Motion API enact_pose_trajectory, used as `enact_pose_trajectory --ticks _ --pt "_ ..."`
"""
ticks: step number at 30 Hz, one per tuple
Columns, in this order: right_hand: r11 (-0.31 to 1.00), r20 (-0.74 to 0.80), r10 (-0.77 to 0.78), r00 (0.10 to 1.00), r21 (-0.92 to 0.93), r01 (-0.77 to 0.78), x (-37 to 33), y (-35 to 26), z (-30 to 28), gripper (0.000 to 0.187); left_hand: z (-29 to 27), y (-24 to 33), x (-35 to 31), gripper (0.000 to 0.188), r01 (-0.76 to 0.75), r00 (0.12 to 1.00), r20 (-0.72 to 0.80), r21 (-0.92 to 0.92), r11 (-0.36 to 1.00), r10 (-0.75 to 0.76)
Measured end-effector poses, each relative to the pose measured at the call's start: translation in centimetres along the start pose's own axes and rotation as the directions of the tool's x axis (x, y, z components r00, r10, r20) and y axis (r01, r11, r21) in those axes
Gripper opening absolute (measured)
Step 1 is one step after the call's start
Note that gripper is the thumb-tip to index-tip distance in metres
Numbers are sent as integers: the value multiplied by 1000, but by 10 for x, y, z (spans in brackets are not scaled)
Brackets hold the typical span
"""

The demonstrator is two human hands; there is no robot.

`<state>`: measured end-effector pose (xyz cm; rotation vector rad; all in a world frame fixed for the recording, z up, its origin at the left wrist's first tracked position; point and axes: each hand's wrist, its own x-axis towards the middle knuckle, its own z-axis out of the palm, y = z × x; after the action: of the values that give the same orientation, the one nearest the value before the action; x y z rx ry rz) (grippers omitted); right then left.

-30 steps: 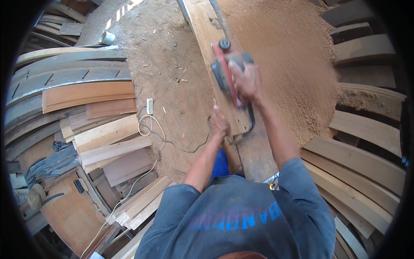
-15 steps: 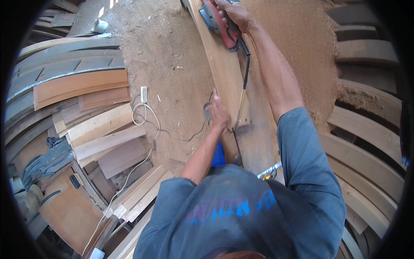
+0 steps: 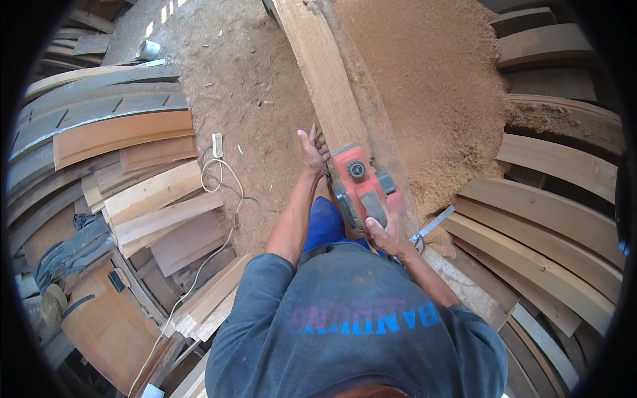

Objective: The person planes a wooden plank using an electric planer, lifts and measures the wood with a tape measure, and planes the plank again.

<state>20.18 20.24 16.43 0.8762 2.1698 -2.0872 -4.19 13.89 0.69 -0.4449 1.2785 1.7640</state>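
At the near end of the long board [image 3: 332,86], I have the red planer [image 3: 352,158] lying along the wood, just ahead of the torso, its dark round knob facing up and its nose turned far and slightly left. The right hand [image 3: 393,232] comes to it from the near right, elbow bent and drawn back beside the body, forearm slanting far and left. Its grip is closed round the planer's rear handle, thumb along the left side; the other fingers are mostly hidden from me.

My left hand [image 3: 314,151] sits just beside the board's left edge, forearm stretched far from a bent elbow. That grip is loosely open, thumb raised and apart from the fingers; I see nothing in it, and I cannot tell whether the fingertips touch the wood.

The board lies on a dusty surface [image 3: 388,149]. Pale shavings [image 3: 424,73] spread to the right, short of stacked planks [image 3: 557,159]. On the floor at left, a white power strip [image 3: 217,144] lies near a reddish panel [image 3: 126,138].
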Motion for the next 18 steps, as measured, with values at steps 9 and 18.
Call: enact_pose_trajectory --ticks 9,18 --pt "911 -154 -187 970 -396 113 212 -81 -13 41 -27 -15 3 97 -47 989 135 -44 998 52" --pt "999 -156 -34 987 35 40 379 -128 -37 45 -27 -14 -3 89 7 982 187 46 999 -15"
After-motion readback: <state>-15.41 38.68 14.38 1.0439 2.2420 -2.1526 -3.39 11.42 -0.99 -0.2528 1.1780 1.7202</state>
